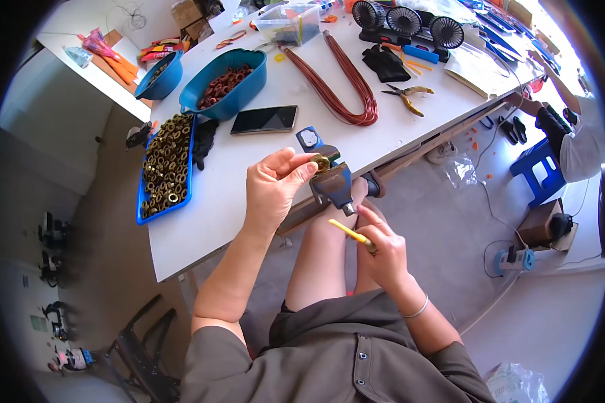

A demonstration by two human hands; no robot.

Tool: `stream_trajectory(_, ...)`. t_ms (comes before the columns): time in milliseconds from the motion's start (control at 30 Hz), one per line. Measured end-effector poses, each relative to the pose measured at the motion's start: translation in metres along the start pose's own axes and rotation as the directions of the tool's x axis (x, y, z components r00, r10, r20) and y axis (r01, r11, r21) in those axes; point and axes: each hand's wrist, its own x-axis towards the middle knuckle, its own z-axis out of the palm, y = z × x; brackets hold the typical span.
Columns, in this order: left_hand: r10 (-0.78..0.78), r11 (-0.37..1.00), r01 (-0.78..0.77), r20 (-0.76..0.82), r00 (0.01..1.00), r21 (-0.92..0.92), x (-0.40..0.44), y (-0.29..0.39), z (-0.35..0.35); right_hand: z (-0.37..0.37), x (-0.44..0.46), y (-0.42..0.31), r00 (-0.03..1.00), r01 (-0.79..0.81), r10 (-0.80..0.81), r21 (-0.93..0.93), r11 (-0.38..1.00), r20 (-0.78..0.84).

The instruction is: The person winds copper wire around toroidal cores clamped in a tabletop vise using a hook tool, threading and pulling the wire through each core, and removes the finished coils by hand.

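Observation:
My left hand (275, 178) pinches a small brass-coloured ring (322, 162) between thumb and fingertips, at the jaws of a blue bench vise (334, 183) on the table edge. Whether the jaws grip the ring, I cannot tell. Below the vise, my right hand (383, 252) is closed around a slim yellow-handled tool (349, 232); its working end is hidden. The right fingertips are near the vise's screw end (348, 209). Left of my arm, a blue tray (141, 209) holds many similar brass-coloured rings (168, 158).
On the white table (208, 181) lie a phone (265, 119), a teal basin (252, 80) of reddish coils, a bundle of copper-red wire (356, 101), pliers (408, 97) and several black fans (405, 21). Another person (581, 141) sits at the right, near a blue stool (541, 174).

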Motion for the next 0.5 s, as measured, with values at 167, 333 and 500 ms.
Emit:
stream_trajectory(167,0.019,0.988,-0.022,0.015,1.000,0.152,0.002,-0.001,0.001,0.023,-0.002,-0.013,0.982,0.148,-0.147,-0.004,0.989,0.122)
stream_trajectory(333,0.066,0.937,-0.086,0.069,0.995,0.338,-0.001,-0.007,-0.001,0.016,0.013,-0.040,0.962,0.216,-0.226,0.076,0.973,0.151)
stream_trajectory(500,0.076,0.996,-0.075,-0.008,0.997,0.038,-0.006,-0.019,0.007,0.001,0.027,-0.043,0.977,0.203,-0.210,0.151,0.967,0.033)
